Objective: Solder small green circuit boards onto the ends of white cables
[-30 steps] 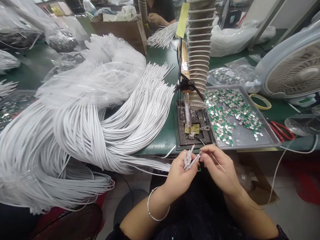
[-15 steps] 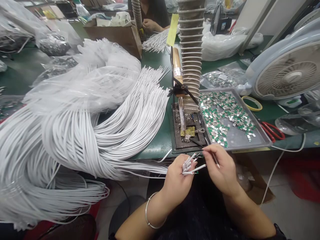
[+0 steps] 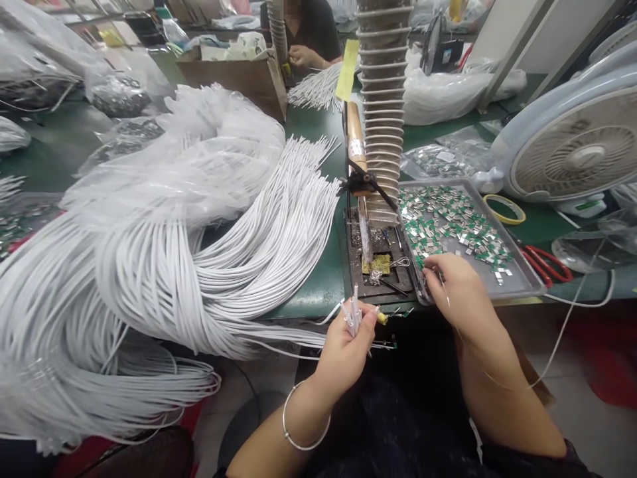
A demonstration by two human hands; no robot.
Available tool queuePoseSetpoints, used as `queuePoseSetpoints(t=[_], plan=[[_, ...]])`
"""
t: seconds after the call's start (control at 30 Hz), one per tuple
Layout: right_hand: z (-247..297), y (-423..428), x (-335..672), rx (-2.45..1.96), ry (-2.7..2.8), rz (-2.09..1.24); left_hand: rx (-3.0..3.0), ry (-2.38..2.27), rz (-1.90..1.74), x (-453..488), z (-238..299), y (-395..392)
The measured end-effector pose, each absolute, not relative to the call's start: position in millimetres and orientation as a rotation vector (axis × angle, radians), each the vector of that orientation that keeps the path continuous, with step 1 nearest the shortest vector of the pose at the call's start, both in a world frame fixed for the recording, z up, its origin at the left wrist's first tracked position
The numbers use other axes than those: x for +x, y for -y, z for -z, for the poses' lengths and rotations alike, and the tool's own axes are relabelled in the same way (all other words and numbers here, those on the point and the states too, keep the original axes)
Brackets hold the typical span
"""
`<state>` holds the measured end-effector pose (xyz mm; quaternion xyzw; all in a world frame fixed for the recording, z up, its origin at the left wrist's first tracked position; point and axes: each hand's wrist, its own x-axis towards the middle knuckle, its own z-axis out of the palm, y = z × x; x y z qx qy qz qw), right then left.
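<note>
My left hand [image 3: 346, 342] is closed around a bunch of white cables [image 3: 352, 312], their cut ends poking up above the fingers. A short yellow-tipped piece [image 3: 381, 317] sticks out by the thumb, and small green board ends show just beyond it. At the tray's left edge, my right hand [image 3: 460, 292] has its fingers curled together, with a thin silvery solder wire [image 3: 446, 297] running across it. The fingertips are partly hidden. Close by lies the metal tray [image 3: 478, 282] of small green-and-silver circuit boards [image 3: 448, 219].
A wooden-handled soldering iron [image 3: 354, 133] points down at a dark stand [image 3: 355, 282], beside a ribbed hose [image 3: 383, 99]. Piled white cables [image 3: 149, 279] cover the left. A fan [image 3: 577, 146], yellow tape [image 3: 505, 209] and red-handled tool [image 3: 545, 265] lie right. Another person [image 3: 311, 40] sits opposite.
My right hand has moved up and right, away from my left hand to the tray's edge. My left hand has turned and shifted slightly left, its cable ends now pointing more upward.
</note>
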<state>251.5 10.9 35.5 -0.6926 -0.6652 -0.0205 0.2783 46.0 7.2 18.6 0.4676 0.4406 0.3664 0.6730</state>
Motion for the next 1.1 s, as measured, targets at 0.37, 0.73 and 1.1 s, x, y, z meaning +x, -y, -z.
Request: queuePoseSetpoints(t=[0.37,0.73,1.1], plan=[[-43,0,235,-1.759,1.524,0.130,0.792,-0.852,-0.762,45,-22,-16],[-42,22,185,-1.450,1.439,-0.455,0.786,-0.796,-0.817,51,-33,-21],[-36,20,174,-1.425,1.402,-0.489,0.913,-0.851,-0.948,51,-37,-17]])
